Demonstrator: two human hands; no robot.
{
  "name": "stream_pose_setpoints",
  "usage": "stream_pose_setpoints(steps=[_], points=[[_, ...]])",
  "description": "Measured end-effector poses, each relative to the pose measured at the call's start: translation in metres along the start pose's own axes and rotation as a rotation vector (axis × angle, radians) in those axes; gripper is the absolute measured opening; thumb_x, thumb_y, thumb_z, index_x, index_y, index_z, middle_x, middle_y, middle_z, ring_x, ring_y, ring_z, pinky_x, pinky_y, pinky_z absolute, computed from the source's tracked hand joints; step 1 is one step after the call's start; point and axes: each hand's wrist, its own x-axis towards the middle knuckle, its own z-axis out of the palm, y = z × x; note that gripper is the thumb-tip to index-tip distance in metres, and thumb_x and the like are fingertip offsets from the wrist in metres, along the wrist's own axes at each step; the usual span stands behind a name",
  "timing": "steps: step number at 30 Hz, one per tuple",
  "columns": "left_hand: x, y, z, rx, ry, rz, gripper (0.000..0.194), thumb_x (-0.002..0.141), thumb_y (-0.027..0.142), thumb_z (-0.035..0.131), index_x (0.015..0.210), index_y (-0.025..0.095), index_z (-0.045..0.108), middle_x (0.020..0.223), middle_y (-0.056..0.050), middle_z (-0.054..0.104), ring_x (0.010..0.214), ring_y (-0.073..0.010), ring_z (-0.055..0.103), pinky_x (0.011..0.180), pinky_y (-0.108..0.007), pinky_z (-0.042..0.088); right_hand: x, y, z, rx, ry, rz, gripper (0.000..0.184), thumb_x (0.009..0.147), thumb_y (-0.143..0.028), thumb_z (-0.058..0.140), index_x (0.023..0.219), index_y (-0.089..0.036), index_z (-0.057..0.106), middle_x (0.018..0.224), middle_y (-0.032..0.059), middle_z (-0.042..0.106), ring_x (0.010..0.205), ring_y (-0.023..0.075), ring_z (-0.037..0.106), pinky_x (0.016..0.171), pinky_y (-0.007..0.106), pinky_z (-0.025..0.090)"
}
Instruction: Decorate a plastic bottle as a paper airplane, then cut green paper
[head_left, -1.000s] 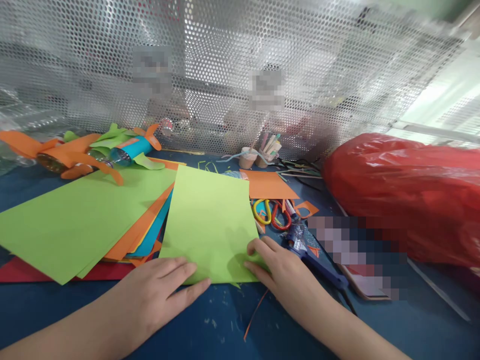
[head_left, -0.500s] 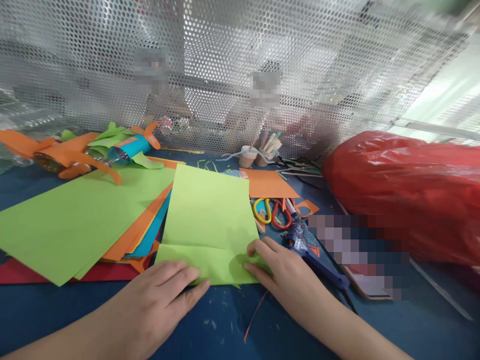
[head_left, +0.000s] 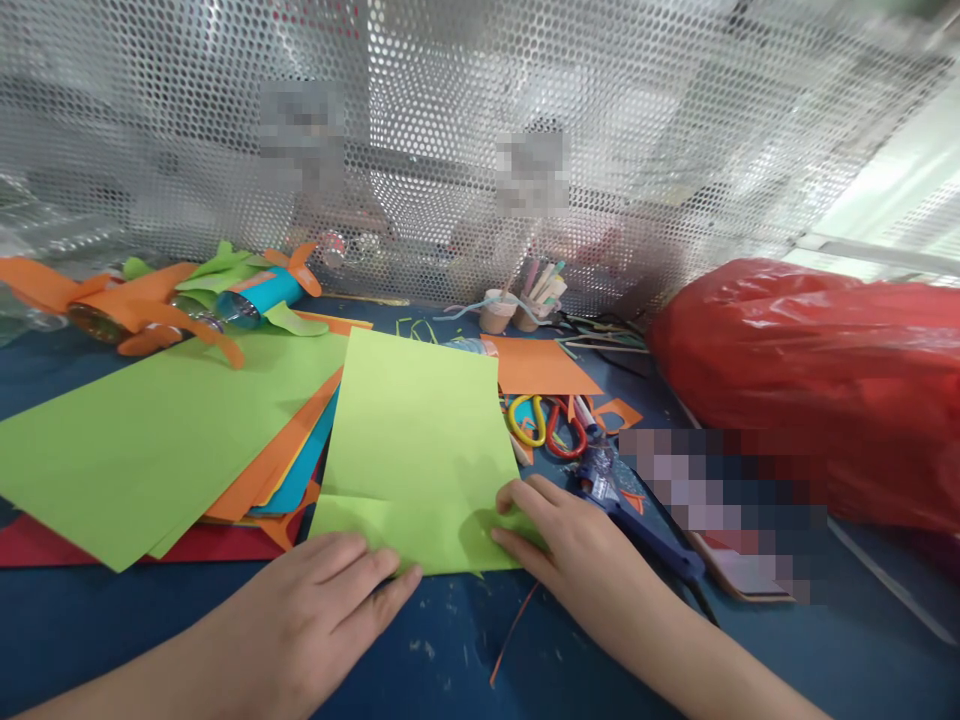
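A light green sheet of paper (head_left: 420,420) lies in front of me, its near edge folded up into a low flap (head_left: 435,535). My left hand (head_left: 337,590) holds the near left corner of the flap, with its fingers curled over the paper and the thumb along the folded edge. At the near right corner, my right hand (head_left: 555,535) pinches the flap between thumb and bent fingers. A thin brown strip (head_left: 514,635) lies on the table between the hands.
Coloured paper sheets (head_left: 165,430) and wrapped bottles (head_left: 262,297) lie to the left. Scissors (head_left: 566,430), a blue glue gun (head_left: 649,540) and a blurred phone-like object (head_left: 742,580) sit right, beside a big red plastic bag (head_left: 817,390). Behind stand cups of sticks (head_left: 536,305) and perforated metal (head_left: 442,110).
My left hand has shifted slightly down and toward me along the folded edge. The right hand keeps its pinch, and the paper stays almost in place.
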Motion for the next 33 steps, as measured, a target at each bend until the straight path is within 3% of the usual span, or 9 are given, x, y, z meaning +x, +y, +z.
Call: stream_pose_setpoints(steps=[18,33], points=[[0.0006,0.0041,0.0016,0.079,-0.042,0.006,0.039,0.098,0.014,0.046,0.135,0.018,0.059,0.107,-0.006,0.075,0.090,-0.0238,0.066,0.083,-0.038,0.054,0.0023,-0.0019,-0.0022,0.004,-0.047,0.050,0.008,0.092,-0.017,0.065,0.098,-0.018,0.060,0.097,0.0056,0.066,0.083,0.0220,0.068,0.072,0.033,0.052],[0.0006,0.0059,-0.0002,0.044,-0.085,-0.013,0.043,0.097,0.017,0.051,0.139,0.017,0.056,0.104,-0.007,0.074,0.089,-0.0243,0.066,0.081,-0.037,0.054,0.0034,0.0006,0.0027,-0.040,0.009,-0.006,0.011,0.091,-0.020,0.068,0.100,-0.018,0.061,0.097,0.0061,0.065,0.082,0.0222,0.070,0.073,0.035,0.057]])
